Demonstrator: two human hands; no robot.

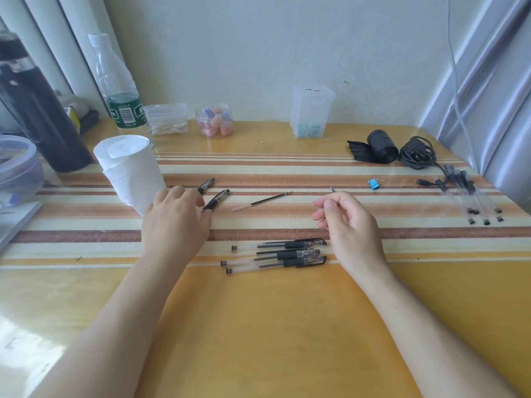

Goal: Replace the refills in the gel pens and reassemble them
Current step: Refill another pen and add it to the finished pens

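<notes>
Meanwhile, refill (pixel 261 201) lies between both grips.

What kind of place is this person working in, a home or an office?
Probably a home, a desk or table pushed against a plain wall. The striped tablecloth, the toilet paper roll and the jar of cotton swabs look domestic, and curtains hang at the side.

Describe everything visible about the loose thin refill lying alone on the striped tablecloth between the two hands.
The loose thin pen refill is a slim plastic tube, dark with ink along its far half and pale along its near end, ending in a fine pointed tip at upper right. It lies flat and diagonal on the orange striped tablecloth, clear of both hands and of the other pens. Nothing but the cloth touches it.
</notes>
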